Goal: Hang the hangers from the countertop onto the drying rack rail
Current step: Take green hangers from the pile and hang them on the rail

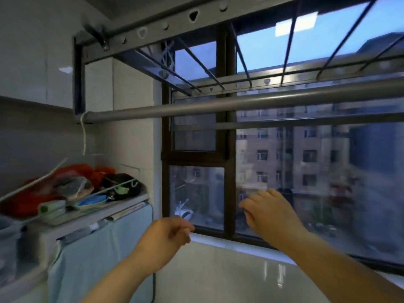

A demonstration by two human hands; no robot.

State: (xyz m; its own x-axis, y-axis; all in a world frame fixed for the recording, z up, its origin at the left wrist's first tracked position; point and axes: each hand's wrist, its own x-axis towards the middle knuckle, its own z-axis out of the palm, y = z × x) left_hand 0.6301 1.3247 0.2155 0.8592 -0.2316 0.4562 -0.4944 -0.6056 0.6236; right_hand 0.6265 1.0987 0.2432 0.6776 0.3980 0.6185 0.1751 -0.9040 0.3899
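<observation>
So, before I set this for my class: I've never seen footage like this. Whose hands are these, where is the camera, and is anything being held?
There is no machine here. A person wears one wide-angle camera on the head, so you look forward and down along their own arms. The left hand has curled fingers and the right hand is spread open; neither visibly holds anything. Above them runs the grey drying rack rail, with one white hanger hooked at its left end. The white countertop lies below. On the left, a shelf carries red cloth and small clutter.
</observation>
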